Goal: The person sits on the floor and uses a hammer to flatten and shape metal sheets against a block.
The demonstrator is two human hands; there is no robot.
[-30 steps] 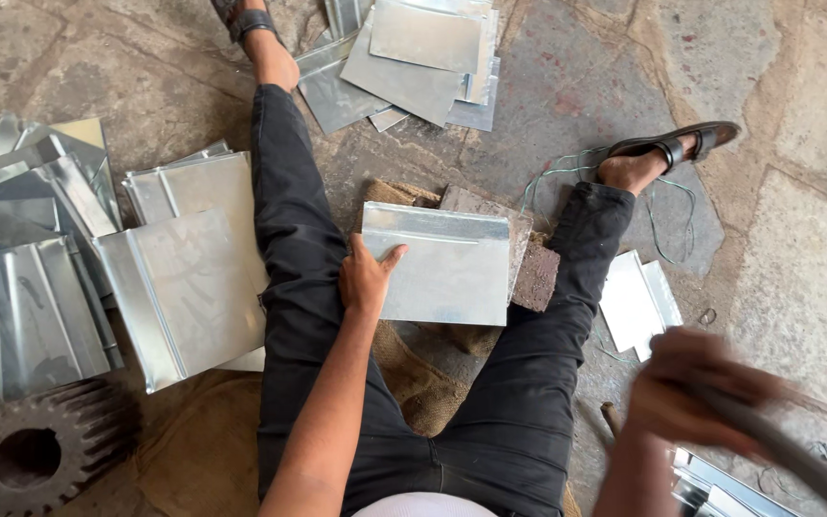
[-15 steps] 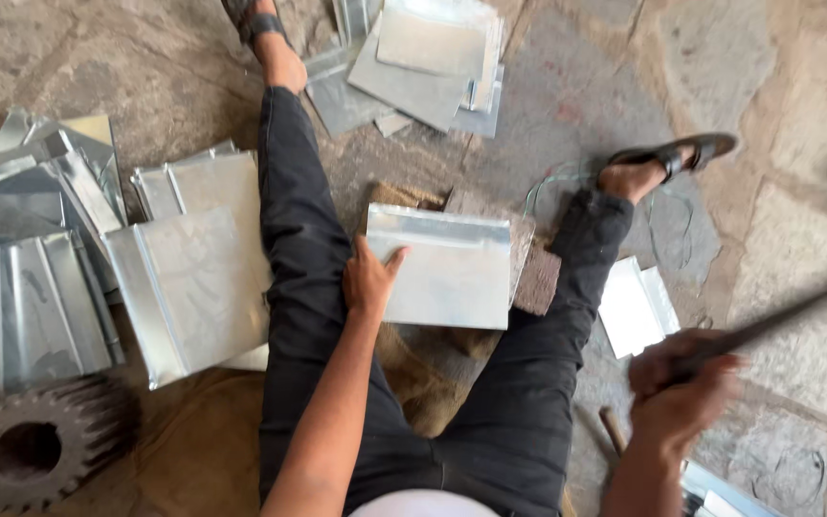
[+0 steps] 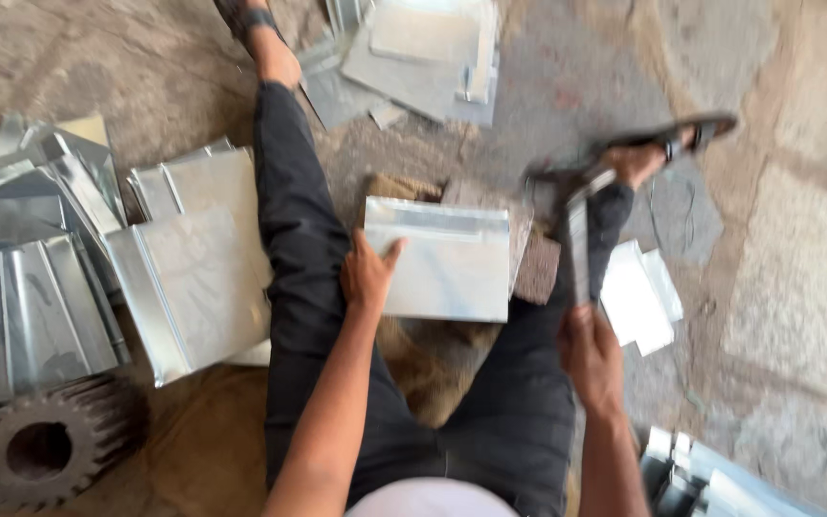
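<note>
With shaped pieces stacked on the floor (image 3: 777,287) at the left and flat ones lying ahead, the left hand (image 3: 368,278) presses open-palmed on a shiny, rectangular metal sheet (image 3: 447,258) between the legs, its top edge folded, while the right hand (image 3: 593,356) grips a blurred hammer (image 3: 576,239).

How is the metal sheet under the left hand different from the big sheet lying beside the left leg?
The metal sheet lies between the legs on a block, pressed by the left hand; the big sheet lies on a pile on the floor, untouched. The first has a folded strip along its top edge; the second is folded along its left edge and looks larger. Both are shiny grey rectangles.
</note>
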